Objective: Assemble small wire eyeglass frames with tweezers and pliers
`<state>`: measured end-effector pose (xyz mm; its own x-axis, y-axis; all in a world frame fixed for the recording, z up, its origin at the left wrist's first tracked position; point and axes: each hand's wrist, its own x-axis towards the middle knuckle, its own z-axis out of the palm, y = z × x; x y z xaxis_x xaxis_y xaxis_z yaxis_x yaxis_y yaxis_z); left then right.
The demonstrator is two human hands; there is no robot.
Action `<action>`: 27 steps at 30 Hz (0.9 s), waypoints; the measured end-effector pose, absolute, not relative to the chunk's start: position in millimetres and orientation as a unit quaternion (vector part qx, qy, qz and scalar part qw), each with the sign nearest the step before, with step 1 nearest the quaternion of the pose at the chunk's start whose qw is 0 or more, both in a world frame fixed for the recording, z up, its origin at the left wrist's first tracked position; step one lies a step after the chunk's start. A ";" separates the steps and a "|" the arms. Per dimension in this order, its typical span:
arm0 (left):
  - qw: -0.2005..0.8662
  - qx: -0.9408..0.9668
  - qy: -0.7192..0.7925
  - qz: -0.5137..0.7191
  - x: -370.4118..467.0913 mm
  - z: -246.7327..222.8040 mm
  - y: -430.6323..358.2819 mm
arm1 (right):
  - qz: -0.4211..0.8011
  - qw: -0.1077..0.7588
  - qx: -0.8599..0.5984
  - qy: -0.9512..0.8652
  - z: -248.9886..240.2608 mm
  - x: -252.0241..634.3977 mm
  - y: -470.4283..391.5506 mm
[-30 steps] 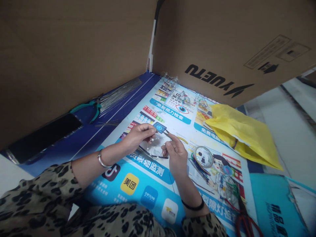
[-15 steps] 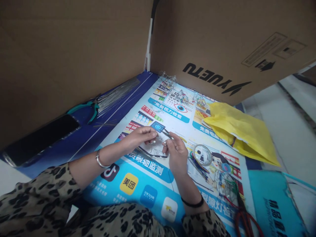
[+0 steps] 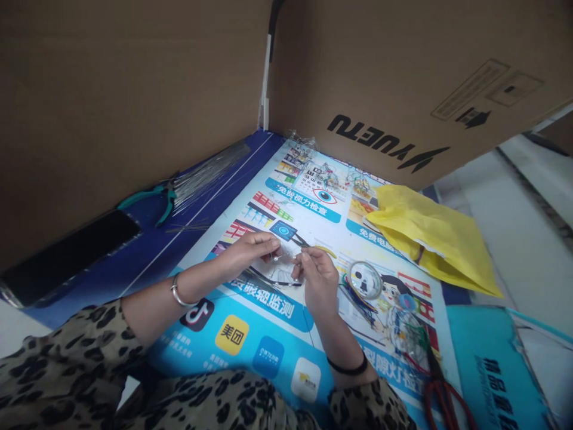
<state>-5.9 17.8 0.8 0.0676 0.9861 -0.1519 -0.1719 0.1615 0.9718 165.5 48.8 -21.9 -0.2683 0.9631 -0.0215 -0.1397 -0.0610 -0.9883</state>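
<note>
My left hand [image 3: 257,246] is closed in a pinch on a thin strand with small clear and whitish beads [image 3: 281,258]. Facing it, my right hand [image 3: 319,276] is also closed, thumb and fingertips pressed together on the strand's other side. The strand is too fine to trace fully, and the fingers cover part of it. Beneath both hands lies a printed poster sheet [image 3: 250,269]. Right of my right hand sits a clear round roll [image 3: 364,279], with a bundle of coloured wires [image 3: 358,301] beside it.
At the left lie teal-handled pliers [image 3: 168,206], thin straight wires [image 3: 210,176] and a dark phone-like slab [image 3: 71,257]. A yellow bag [image 3: 443,239], red-handled scissors [image 3: 441,394] and a teal packet [image 3: 483,364] are on the right. Cardboard walls [image 3: 380,77] rise behind.
My right hand's fingertips have shifted slightly, and the beaded strand shows a little more between the hands. The whole view has drifted a little; the surrounding things lie as before.
</note>
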 end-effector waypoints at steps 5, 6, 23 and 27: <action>0.596 0.426 0.468 0.494 -5.9 0.0 17.4 | 0.617 0.447 -0.394 -0.514 -21.5 166.5 48.5; 0.596 0.425 0.467 0.495 -5.9 0.2 17.2 | 0.620 0.446 -0.392 -0.513 -21.2 166.6 48.4; 0.529 0.523 0.468 0.477 -7.4 4.5 14.2 | 0.540 0.471 -0.394 -0.575 -17.1 171.0 49.9; 0.507 0.524 0.481 0.487 -6.6 3.3 14.7 | 0.532 0.440 -0.414 -0.593 -15.5 172.5 49.6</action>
